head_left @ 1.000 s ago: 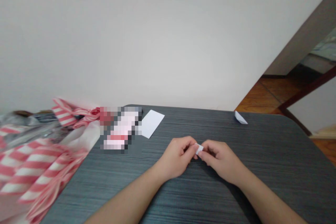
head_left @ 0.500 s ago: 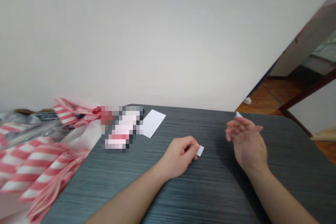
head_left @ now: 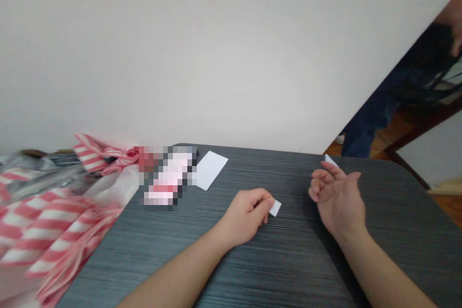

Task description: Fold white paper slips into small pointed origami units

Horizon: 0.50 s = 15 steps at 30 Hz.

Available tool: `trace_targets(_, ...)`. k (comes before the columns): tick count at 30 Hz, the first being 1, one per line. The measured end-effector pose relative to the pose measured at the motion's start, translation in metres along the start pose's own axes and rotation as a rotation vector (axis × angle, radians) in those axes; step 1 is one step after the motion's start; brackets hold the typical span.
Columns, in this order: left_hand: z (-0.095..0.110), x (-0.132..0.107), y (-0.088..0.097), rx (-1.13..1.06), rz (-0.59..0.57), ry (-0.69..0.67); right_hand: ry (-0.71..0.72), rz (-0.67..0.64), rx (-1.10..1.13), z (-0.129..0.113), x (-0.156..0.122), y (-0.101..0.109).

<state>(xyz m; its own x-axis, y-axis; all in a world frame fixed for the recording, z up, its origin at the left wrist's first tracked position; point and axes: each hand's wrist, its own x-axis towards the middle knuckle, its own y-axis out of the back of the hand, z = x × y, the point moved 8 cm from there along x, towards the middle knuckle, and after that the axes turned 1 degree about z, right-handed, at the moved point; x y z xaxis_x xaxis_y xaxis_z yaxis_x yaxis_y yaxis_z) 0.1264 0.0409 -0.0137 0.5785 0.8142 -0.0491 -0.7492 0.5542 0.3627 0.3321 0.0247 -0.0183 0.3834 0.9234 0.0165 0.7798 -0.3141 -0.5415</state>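
My left hand (head_left: 247, 216) rests low over the dark table (head_left: 238, 269), its thumb and fingers pinched together on a small piece of white paper (head_left: 276, 208). Only one end of that piece sticks out; the fingers cover the rest. To the right, my right hand (head_left: 339, 202) is raised, palm turned up, with loosely curled fingers apart and nothing in the palm. Behind its fingertips shows the corner of another white paper (head_left: 330, 160), mostly hidden by the hand. A larger white sheet (head_left: 212, 169) lies flat farther back, left of centre.
A blurred-out phone-like object (head_left: 171, 173) lies at the table's back left. Red-and-white striped cloth (head_left: 54, 231) and clear plastic pile up beside the left edge. A white wall (head_left: 231, 57) stands behind. At the far right is a person in dark trousers (head_left: 364, 125).
My right hand has turned slightly, with its thumb standing farther out from the fingers. My left hand has hardly moved. A person has come into view at the right.
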Motion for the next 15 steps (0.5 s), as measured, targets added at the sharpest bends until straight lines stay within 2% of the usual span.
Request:
trace_targets(4, 0.004, 0.0, 0.002, 0.052, 0.027, -0.007, -0.054, -0.116, -0.17, 0.012, -0.009, -0.015)
trace_targets(7, 0.008, 0.001, 0.003, 0.069, 0.021, -0.008, -0.105, -0.274, -0.425, 0.022, -0.022, -0.031)
trace_targets(9, 0.01, 0.001, 0.004, 0.068, 0.013, -0.01, -0.087, -0.39, -0.618, 0.024, -0.03, -0.042)
trace_targets(12, 0.011, 0.002, 0.004, 0.069, 0.005, -0.023, 0.037, -0.557, -0.925, 0.021, -0.04, -0.059)
trace_targets(15, 0.011, 0.002, 0.003, 0.068, 0.004, -0.035, 0.16, -0.62, -1.095, 0.015, -0.043, -0.069)
